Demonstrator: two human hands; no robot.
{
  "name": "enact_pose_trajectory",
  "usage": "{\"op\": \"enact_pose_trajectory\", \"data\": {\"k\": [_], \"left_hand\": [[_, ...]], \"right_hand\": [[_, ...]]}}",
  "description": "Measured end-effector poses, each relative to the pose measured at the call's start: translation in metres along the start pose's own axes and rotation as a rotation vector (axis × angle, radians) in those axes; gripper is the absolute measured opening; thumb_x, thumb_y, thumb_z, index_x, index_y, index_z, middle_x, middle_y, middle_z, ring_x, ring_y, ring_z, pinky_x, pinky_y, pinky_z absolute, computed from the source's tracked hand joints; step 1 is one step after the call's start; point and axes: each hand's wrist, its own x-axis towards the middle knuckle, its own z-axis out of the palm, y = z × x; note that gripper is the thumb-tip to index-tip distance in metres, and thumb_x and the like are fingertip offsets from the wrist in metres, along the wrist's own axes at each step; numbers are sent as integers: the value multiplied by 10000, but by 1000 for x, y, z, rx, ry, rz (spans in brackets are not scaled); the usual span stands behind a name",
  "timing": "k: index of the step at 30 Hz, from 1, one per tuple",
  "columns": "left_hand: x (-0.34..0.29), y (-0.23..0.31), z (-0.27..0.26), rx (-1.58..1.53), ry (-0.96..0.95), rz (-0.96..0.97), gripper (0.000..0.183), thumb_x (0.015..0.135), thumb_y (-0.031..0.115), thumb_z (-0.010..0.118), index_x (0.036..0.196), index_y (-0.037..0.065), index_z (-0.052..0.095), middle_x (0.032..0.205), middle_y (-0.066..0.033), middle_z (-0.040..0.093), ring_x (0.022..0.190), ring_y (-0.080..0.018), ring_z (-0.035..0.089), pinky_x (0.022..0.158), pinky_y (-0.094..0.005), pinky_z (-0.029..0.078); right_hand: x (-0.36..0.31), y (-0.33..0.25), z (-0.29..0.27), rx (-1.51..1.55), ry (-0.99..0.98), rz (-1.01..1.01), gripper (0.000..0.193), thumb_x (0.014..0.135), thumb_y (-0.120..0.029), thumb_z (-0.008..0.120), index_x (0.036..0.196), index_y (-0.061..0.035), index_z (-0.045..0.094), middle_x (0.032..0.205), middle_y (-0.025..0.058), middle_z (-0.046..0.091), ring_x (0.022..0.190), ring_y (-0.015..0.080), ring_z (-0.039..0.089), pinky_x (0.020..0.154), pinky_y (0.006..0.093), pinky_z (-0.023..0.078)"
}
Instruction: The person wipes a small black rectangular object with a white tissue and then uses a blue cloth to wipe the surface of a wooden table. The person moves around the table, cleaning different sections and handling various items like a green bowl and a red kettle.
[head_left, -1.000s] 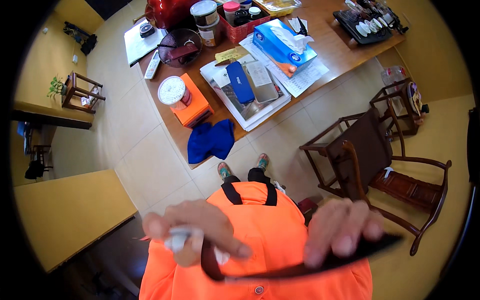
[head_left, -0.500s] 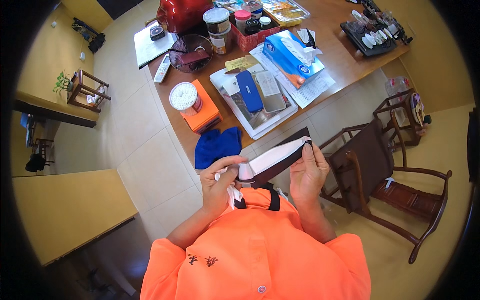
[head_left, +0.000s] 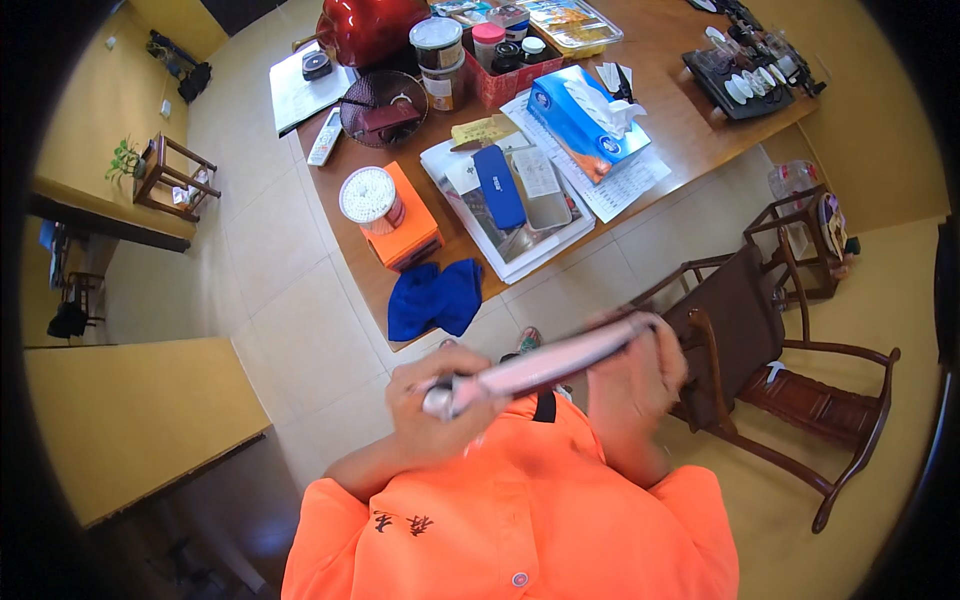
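A long dark case with a pale pinkish lining, like a glasses case, is held up in front of my orange shirt. My left hand closes around its left end, where a small grey-white rounded bit shows. At the other end, my right hand has its fingers curled on the case, though motion blurs them. The case slants up to the right. Nearest on the table corner lies a crumpled blue cloth, apart from both hands. Whether white tissue is still in my left hand I cannot tell.
The wooden table carries an orange box under a tub of cotton swabs, a blue case, a tissue box and a wire bowl. A wooden armchair stands at right.
The case has tipped and swung lower and to the right, its right end moving with my right hand. My left hand has dropped a little. The white tissue no longer shows clearly.
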Motion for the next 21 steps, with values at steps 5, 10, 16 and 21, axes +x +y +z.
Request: {"op": "enact_pose_trajectory", "data": {"k": [5,10,16,21], "left_hand": [[13,71,-2,-360,-312,262,71,766,-44,640,833,-47,617,675,-182,625,444,-210,548,392,-288,411],[22,87,3,-469,-501,345,89,831,16,628,843,-72,619,672,-217,627,407,-226,522,349,-284,387],[16,96,11,-569,-447,311,238,925,139,546,867,-82,611,674,-179,616,430,-212,549,359,-287,394],[14,94,18,-601,-406,365,278,942,163,532,871,-91,621,677,-179,621,444,-209,558,369,-281,403]], "right_hand": [[2,-58,16,277,-732,-193,206,935,-46,455,1114,50,485,1009,256,584,803,399,627,667,503,546],[-4,-77,21,326,-911,-301,289,941,-45,413,1186,109,418,1013,306,575,702,425,664,531,494,595],[-7,-75,21,412,-935,-307,274,934,-21,405,1169,118,423,991,316,576,684,426,665,505,501,589],[-10,-77,19,424,-944,-288,277,936,-24,400,1170,122,426,992,323,573,693,439,662,509,509,589]]}}
